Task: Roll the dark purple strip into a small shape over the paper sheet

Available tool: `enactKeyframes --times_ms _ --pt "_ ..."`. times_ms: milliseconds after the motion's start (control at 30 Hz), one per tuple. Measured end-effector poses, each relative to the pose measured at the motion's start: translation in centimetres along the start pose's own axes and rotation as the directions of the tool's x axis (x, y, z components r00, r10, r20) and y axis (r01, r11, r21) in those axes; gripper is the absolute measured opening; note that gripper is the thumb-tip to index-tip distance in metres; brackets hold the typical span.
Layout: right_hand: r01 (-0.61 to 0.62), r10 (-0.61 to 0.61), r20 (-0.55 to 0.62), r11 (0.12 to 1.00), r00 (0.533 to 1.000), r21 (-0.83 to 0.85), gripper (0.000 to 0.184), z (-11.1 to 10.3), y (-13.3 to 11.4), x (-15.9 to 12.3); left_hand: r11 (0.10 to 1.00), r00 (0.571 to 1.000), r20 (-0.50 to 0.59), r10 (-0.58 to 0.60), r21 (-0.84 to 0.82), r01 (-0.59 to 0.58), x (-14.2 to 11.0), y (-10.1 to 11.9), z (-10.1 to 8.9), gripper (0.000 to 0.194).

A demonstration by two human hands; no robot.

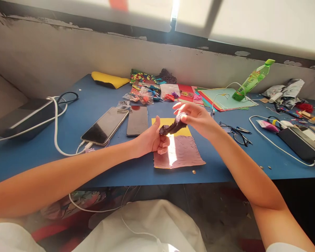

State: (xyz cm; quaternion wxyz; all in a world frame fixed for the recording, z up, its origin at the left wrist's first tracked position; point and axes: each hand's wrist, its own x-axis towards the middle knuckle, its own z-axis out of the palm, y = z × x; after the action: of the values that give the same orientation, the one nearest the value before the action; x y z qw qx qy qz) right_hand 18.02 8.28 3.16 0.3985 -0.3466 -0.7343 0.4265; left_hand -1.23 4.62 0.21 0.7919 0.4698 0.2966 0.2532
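Dark pliable piece (173, 126) sits pinched between both hands above the pink sheet (179, 152): left hand (153, 139) fingers curled shut on its lower end, right hand (196, 117) fingers closed on top. Beyond the sheet, two phones (106, 125) lie on the table (28, 154).

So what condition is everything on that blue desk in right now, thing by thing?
Dark strip: bent, held between both hands above the desk.
Left hand: closed on the strip's lower end.
Right hand: pinching its upper end.
Pink sheet: lying flat, partly sunlit.
Yellow sheet: flat, partly covered.
Two phones: screens dark; the left one has a cable plugged in.
Green bottle: capped, leaning.
Glasses: lying on the desk.
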Motion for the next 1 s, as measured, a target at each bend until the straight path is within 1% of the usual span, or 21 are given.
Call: enactKeyframes --times_ms 67,133,200,267,333,433,500,533,633,733,800,867,933,1000 --pt "-0.021 0.026 0.094 0.998 0.995 -0.058 0.033 1.7 0.1 -0.4 1.000 0.999 0.027 0.020 0.009 -0.020 -0.1 0.1 0.0 0.068" --pt "-0.035 0.057 0.157 0.989 0.986 -0.140 0.030 2.7 0.5 -0.5 0.998 0.997 0.053 0.054 0.012 -0.054 -0.1 0.0 0.0 0.067" --pt "-0.035 0.079 0.206 0.977 0.975 -0.208 0.027 3.0 0.8 -0.5 0.997 0.995 0.072 0.064 0.038 -0.067 -0.2 -0.2 -0.1 0.060" --pt "-0.040 0.096 0.228 0.971 0.969 -0.237 0.022 2.9 1.1 -0.4 0.995 0.997 0.065 0.039 0.088 -0.045 -0.3 -0.3 -0.2 0.053" --pt "-0.066 0.110 0.214 0.976 0.971 -0.205 0.018 2.6 1.2 -0.3 0.992 0.999 0.040 0.014 0.126 -0.019 -0.3 -0.5 -0.1 0.049" --pt "-0.109 0.121 0.190 0.991 0.974 -0.072 0.014 2.2 1.4 0.1 0.994 0.999 0.003 0.042 0.105 -0.042 -0.1 -0.8 0.0 0.050" --pt "-0.130 0.132 0.158 0.991 0.978 -0.025 0.016 1.7 1.5 0.4 0.997 0.998 -0.026 0.058 0.061 -0.056 0.1 -0.9 0.0 0.046" --pt "-0.136 0.139 0.135 0.990 0.981 -0.028 0.017 1.4 1.6 0.6 0.997 0.997 -0.044 0.059 0.043 -0.058 0.2 -0.9 -0.1 0.042" --pt "-0.138 0.145 0.059 0.985 0.988 -0.105 0.020 0.2 2.2 1.0 0.999 0.997 -0.066 0.044 0.013 -0.044 0.3 -1.0 -0.3 0.035" --pt "-0.116 0.113 -0.025 0.977 0.993 -0.179 0.022 -1.2 2.9 1.4 0.999 0.997 -0.067 0.033 0.010 -0.032 0.2 -1.0 -0.3 0.034" --pt "-0.112 0.088 -0.105 0.960 0.991 -0.257 0.019 -2.1 3.3 1.6 1.000 0.997 -0.070 0.027 0.013 -0.026 0.1 -1.0 -0.2 0.034" --pt "-0.122 0.049 -0.196 0.915 0.979 -0.384 0.016 -2.9 3.5 1.8 1.000 0.998 -0.065 0.019 0.017 -0.018 0.0 -0.9 -0.2 0.035" --pt "-0.134 -0.020 -0.280 0.845 0.960 -0.518 0.014 -3.5 3.2 1.8 1.000 0.999 -0.048 0.006 0.018 -0.005 0.0 -0.8 -0.1 0.034" --pt "-0.141 -0.095 -0.358 0.803 0.929 -0.579 0.014 -3.9 2.6 1.6 1.000 1.000 -0.027 -0.012 0.010 0.012 0.0 -0.7 -0.1 0.038"
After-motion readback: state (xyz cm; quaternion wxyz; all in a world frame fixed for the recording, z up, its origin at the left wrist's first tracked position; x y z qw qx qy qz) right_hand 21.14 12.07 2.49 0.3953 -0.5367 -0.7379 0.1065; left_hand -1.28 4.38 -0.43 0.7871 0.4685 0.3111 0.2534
